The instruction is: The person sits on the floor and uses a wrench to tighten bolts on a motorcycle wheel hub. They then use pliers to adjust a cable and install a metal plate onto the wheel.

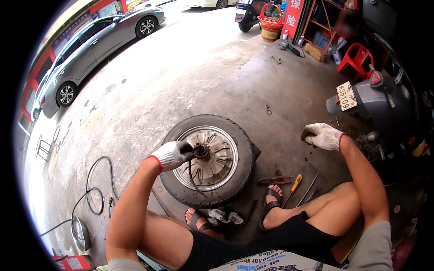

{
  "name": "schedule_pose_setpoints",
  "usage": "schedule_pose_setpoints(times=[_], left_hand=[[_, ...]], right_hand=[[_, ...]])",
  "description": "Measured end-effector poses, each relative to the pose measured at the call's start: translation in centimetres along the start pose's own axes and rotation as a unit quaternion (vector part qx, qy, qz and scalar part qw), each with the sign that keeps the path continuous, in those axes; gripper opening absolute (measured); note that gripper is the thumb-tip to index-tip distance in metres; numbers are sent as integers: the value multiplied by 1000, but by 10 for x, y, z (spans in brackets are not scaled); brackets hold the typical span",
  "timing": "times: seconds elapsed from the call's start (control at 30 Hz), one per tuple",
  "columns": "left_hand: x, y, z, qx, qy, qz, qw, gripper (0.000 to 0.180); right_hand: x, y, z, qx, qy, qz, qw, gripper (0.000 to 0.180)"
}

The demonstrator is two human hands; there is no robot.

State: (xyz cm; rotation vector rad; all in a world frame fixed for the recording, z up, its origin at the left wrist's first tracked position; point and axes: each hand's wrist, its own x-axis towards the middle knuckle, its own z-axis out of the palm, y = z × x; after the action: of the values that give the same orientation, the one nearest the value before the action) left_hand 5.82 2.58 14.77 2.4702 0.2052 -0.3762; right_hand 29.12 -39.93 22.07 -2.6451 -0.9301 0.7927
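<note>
My gloved left hand [175, 154] is at the axle [200, 150] of the wheel [212, 168] lying before me. My gloved right hand [322, 136] hangs well apart, fingers curled. Pliers [279, 183] and a screwdriver [296, 184] lie near my right foot [272, 205].

The tyre [246, 158] is matt, treaded rubber, the hub [219, 163] dull, ribbed metal; the gloves [172, 156] are knit cloth, the floor [280, 92] rough, the car [101, 45] glossy, the chair [355, 63] smooth plastic.
</note>
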Motion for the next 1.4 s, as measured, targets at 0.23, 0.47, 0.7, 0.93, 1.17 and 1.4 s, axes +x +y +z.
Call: schedule_pose_setpoints(times=[0.23,0.47,0.7,0.93,1.17,1.4], left_hand=[[11,14,11,-151,-32,-118,981,31],[20,36,2,-159,41,-188,968,33],[6,22,-13,-342,-7,-131,930,30],[1,-9,15,-258,56,70,962,38],[18,-20,35,-299,127,127,937,31],[36,-16,24,-112,105,97,983,14]], right_hand=[[-13,5,-7,45,40,-34,998,27],[-8,10,-2,16,39,-76,996,25],[8,-9,6,-8,20,-95,995,26],[10,-27,6,0,15,-110,994,26],[10,-28,7,2,26,-112,993,26],[18,-26,8,15,7,-96,995,26]])
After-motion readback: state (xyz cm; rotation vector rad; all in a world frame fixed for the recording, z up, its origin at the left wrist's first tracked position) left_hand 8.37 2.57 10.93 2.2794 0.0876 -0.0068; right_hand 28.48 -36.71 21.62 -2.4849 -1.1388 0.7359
